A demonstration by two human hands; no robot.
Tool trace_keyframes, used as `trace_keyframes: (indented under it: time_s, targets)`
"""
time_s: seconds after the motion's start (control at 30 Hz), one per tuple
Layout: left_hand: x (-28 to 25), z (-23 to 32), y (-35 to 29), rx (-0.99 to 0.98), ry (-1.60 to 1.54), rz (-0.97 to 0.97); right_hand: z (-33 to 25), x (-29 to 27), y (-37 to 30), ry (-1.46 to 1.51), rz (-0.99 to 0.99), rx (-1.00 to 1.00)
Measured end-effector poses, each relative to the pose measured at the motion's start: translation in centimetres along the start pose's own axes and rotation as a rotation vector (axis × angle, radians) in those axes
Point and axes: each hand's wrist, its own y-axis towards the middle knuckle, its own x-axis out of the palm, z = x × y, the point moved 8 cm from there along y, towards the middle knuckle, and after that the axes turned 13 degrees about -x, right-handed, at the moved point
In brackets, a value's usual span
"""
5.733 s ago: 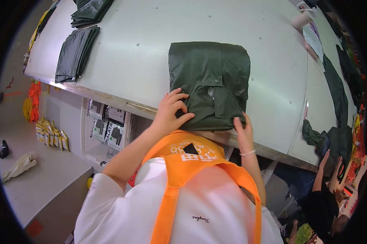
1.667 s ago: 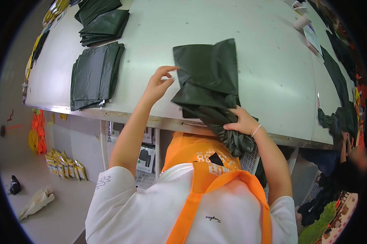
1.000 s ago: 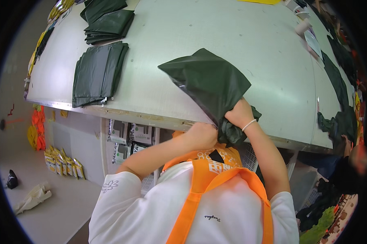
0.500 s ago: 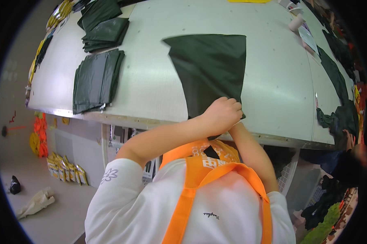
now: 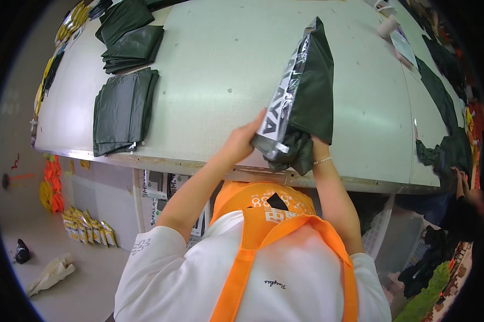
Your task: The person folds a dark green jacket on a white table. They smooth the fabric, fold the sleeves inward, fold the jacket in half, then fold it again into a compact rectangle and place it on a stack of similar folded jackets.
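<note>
A dark green folded sheet (image 5: 318, 88) rises in front of me from the near part of the table. Along its left side runs a shiny plastic bag (image 5: 281, 102) with grey and white printing. My left hand (image 5: 246, 138) is closed on the bag's lower left edge, its fingertips partly behind it. Crumpled dark green material (image 5: 295, 151) bunches at the lower end, between my hands. My right hand (image 5: 320, 148) reaches up under the sheet's lower right corner; the material covers its fingers, so its grip is hidden.
Flat dark green packs lie in a neat stack (image 5: 125, 110) at the table's left, with another pile (image 5: 133, 48) beyond. A white roll (image 5: 388, 26) stands at the far right. Loose dark green material (image 5: 451, 155) lies at the right edge, near another person's hand (image 5: 462, 183).
My left hand has drawn back left from its place over the right and now grips the bag. The green sheet, earlier spread wide, has turned, and its printed bag side shows.
</note>
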Motion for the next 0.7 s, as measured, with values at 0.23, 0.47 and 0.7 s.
trace_keyframes:
  time_s: [0.23, 0.47, 0.7]
  targets:
    - [4.4, -1.5, -3.2, -0.171, -0.350, 0.101, 0.5, 3.6, 2.4, -0.190, -0.109, -0.119]
    - [6.0, -2.2, -1.7, -0.572, -1.298, 0.114, -12.8, 11.1, 1.6, -0.660, -1.012, -0.319]
    - [2.0, -0.7, -0.4, -0.521, -1.366, 0.058, -13.3, 4.8, -6.6, 0.222, -0.979, -0.164]
